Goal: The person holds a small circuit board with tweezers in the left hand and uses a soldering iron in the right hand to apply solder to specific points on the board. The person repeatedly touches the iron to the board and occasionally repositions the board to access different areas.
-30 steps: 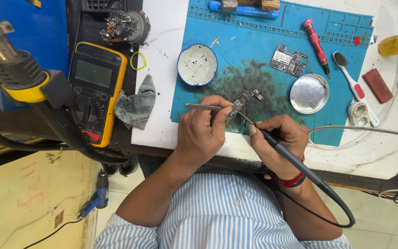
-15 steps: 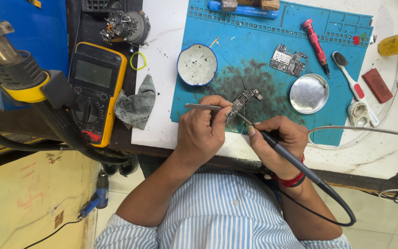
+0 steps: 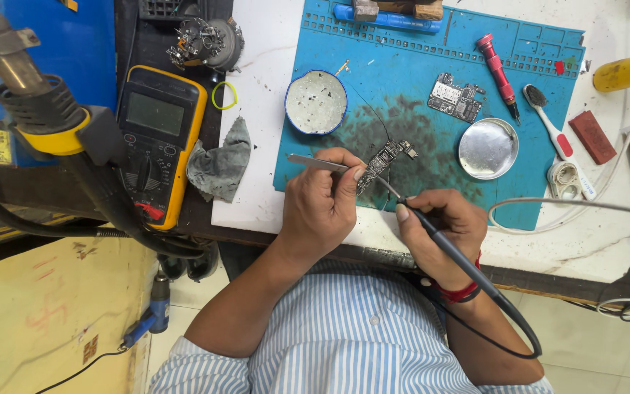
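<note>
A small dark circuit board (image 3: 386, 157) lies on the blue work mat (image 3: 417, 66), on a sooty patch. My left hand (image 3: 324, 208) grips metal tweezers (image 3: 315, 163) whose tips reach the board's near end. My right hand (image 3: 442, 226) holds a black soldering iron (image 3: 432, 228) like a pen, its thin tip touching the board's lower edge. The iron's black cord loops down past my right wrist, which wears a red band.
On the mat: a round white dish (image 3: 316, 102), a second circuit board (image 3: 456, 96), a red screwdriver (image 3: 496, 69), a shiny metal lid (image 3: 488, 149), a brush (image 3: 548, 128). A yellow multimeter (image 3: 156, 138), grey rag (image 3: 220, 164) and hot-air gun (image 3: 34, 102) sit at left.
</note>
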`<state>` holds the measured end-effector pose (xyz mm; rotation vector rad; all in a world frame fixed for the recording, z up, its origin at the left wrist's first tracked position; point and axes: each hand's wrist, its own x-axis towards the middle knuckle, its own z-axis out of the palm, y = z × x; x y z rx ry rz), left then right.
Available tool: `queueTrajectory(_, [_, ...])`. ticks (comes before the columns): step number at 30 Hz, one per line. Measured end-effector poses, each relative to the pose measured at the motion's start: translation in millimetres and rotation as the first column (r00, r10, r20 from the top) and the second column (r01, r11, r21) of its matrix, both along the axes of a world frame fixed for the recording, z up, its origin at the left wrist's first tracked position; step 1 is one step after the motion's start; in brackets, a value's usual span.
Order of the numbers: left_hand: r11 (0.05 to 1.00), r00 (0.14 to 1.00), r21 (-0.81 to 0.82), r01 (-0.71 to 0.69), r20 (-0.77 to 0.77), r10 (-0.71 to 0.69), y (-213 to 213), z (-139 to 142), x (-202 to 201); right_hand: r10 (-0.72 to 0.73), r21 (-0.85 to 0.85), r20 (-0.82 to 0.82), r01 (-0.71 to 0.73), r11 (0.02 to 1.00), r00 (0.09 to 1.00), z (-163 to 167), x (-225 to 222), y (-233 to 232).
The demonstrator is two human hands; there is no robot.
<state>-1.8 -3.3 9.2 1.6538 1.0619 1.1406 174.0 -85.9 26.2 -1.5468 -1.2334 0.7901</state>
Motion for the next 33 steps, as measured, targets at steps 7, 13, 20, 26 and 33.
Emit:
queueTrajectory(7, [0.999,1.0,0.043,-0.003,-0.031,0.004,2.7,-3.7,5.4,0.012,0.001,0.056,-0.012,1.0,0.998,-1.0,7.4,5.5])
queueTrajectory(13, [0.998,0.998,0.06,0.003,-0.058,0.0,3.4,-2.7,6.8,0.022,0.003,0.045,-0.022,1.0,0.999,0.2,8.1,7.1])
queueTrajectory(20, [0.998,0.998,0.059,0.018,-0.054,-0.015,3.1,-1.4,3.7,0.038,0.012,0.066,-0.039,0.999,0.997,1.4,6.8,6.4])
queueTrajectory(26, [0.999,0.999,0.048,0.004,-0.048,-0.002,0.5,-0.1,1.8,0.041,0.019,0.041,-0.042,0.999,0.998,3.7,4.4,5.8])
queueTrajectory(33, [0.999,0.999,0.046,0.006,-0.045,-0.004,-0.5,0.6,1.2,0.033,0.007,0.056,-0.034,0.999,0.998,4.9,4.2,4.3])
